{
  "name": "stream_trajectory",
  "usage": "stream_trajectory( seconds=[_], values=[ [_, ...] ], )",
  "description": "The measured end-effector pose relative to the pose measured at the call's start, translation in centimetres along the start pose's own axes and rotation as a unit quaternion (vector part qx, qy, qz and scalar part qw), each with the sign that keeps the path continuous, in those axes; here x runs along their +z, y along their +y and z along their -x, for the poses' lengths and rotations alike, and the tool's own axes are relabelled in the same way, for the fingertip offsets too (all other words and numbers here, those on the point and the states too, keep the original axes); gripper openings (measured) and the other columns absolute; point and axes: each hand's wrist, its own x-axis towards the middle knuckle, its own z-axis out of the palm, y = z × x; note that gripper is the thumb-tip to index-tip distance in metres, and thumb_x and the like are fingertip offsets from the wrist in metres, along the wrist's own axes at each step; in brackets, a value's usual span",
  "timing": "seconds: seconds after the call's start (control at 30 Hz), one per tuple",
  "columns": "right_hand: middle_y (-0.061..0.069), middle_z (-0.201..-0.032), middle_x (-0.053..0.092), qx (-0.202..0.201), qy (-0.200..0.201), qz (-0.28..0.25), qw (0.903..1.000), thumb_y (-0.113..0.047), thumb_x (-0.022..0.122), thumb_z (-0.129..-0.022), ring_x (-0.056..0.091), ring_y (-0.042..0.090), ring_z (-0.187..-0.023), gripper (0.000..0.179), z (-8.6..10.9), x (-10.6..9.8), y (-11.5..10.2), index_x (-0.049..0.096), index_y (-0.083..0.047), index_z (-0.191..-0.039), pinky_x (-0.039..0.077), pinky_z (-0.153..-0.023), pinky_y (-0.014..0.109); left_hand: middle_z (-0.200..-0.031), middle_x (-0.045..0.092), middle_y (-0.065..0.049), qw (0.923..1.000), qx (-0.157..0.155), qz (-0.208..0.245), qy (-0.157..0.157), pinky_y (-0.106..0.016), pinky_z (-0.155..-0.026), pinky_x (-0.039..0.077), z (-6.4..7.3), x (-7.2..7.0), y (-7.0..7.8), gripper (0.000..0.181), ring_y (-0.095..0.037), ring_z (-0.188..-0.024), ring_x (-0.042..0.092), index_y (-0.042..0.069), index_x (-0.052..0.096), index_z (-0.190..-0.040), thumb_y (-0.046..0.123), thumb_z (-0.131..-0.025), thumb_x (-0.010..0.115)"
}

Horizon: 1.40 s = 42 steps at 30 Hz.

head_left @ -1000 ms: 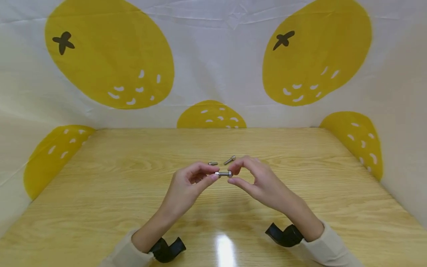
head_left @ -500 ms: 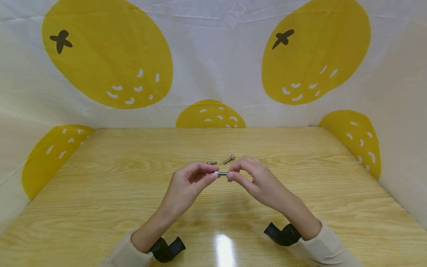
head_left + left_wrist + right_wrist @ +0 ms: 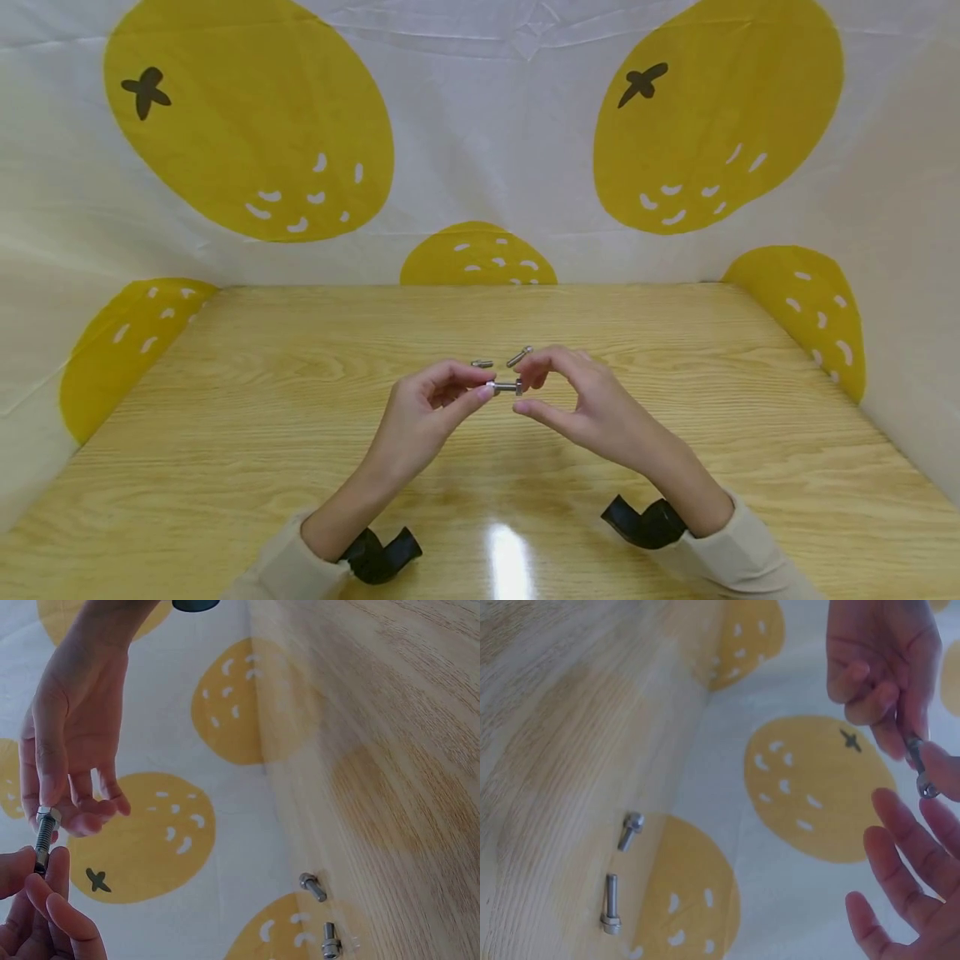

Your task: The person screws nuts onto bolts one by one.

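Observation:
My left hand [image 3: 435, 404] pinches one end of a metal bolt [image 3: 507, 387] between thumb and index finger, holding it level above the table. At the bolt's right end sits a hex nut [image 3: 49, 815], with bare thread visible between it and the left fingertips. My right hand [image 3: 592, 408] is at that end, its thumb and index finger parted around the nut, a gap showing in the head view. The bolt's gripped end is partly hidden by the left fingers. Behind the hands lie two more bolts, a shorter one [image 3: 482, 364] and a longer one [image 3: 519, 357].
The wood-grain table [image 3: 262, 433] spreads under both hands. A white cloth [image 3: 487, 125] with yellow fruit shapes stands around its back and sides. Each wrist carries a black strap mount [image 3: 645, 523]. In the right wrist view, the longer bolt [image 3: 611, 904] has a nut-like ring near its end.
Half a second ago the right thumb and index finger were closed on the nut; now they are apart. The left hand keeps its pinch, and the two table bolts lie where they were.

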Motion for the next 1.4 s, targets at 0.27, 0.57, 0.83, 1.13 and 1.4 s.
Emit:
stream_trajectory(
  seconds=[0.27,0.57,0.83,1.13,1.4],
  values=[
    [-0.009,-0.095,0.061,-0.023,0.008,0.007,0.9997,-0.010,0.069,-0.083,0.054,0.008,-0.089,0.020,0.02,0.03,0.16,0.060,-0.014,-0.100,0.044,-0.079,0.029,-0.101,0.066,-0.007,1.0000,0.000,0.005,-0.003,-0.022,-0.073,0.052,-0.14,0.04,-0.05,0.020,-0.021,-0.084,0.063,0.006,0.068,-0.102,0.017,-0.086,0.067],
    [-0.010,-0.089,0.061,0.000,0.002,0.020,0.9998,-0.016,0.064,-0.088,0.052,0.009,-0.091,0.004,0.02,0.32,0.16,0.064,-0.015,-0.092,0.044,-0.078,0.032,-0.099,0.067,-0.007,1.0000,-0.004,0.004,-0.004,-0.023,-0.072,0.052,-0.15,0.01,-0.09,0.019,-0.015,-0.080,0.063,0.008,0.068,-0.103,0.017,-0.086,0.067],
    [-0.009,-0.085,0.064,0.035,-0.026,0.032,0.9986,-0.020,0.046,-0.098,0.054,0.008,-0.086,0.025,-0.21,0.65,0.12,0.064,-0.017,-0.082,0.040,-0.084,0.037,-0.098,0.068,-0.005,0.9999,-0.002,0.005,-0.010,-0.026,-0.071,0.053,-0.04,0.16,0.03,0.017,-0.014,-0.079,0.063,0.010,0.068,-0.102,0.015,-0.086,0.067],
    [-0.013,-0.095,0.057,0.067,-0.035,0.020,0.9970,-0.029,0.065,-0.087,0.050,0.008,-0.091,0.025,0.02,0.00,-0.40,0.058,-0.020,-0.109,0.043,-0.078,0.033,-0.098,0.067,-0.006,0.9999,-0.005,-0.013,-0.004,-0.022,-0.069,0.051,-0.02,0.03,-0.03,0.018,-0.014,-0.078,0.061,0.009,0.068,-0.102,0.018,-0.087,0.067],
    [-0.011,-0.092,0.058,0.025,-0.022,0.022,0.9992,-0.019,0.067,-0.086,0.053,0.007,-0.089,0.015,0.03,0.11,-0.45,0.058,-0.017,-0.098,0.045,-0.078,0.030,-0.098,0.067,-0.005,0.9998,-0.015,-0.016,-0.001,-0.022,-0.067,0.050,-0.05,-0.04,0.00,0.018,-0.016,-0.077,0.060,0.010,0.069,-0.102,0.018,-0.086,0.067]
  ],
)
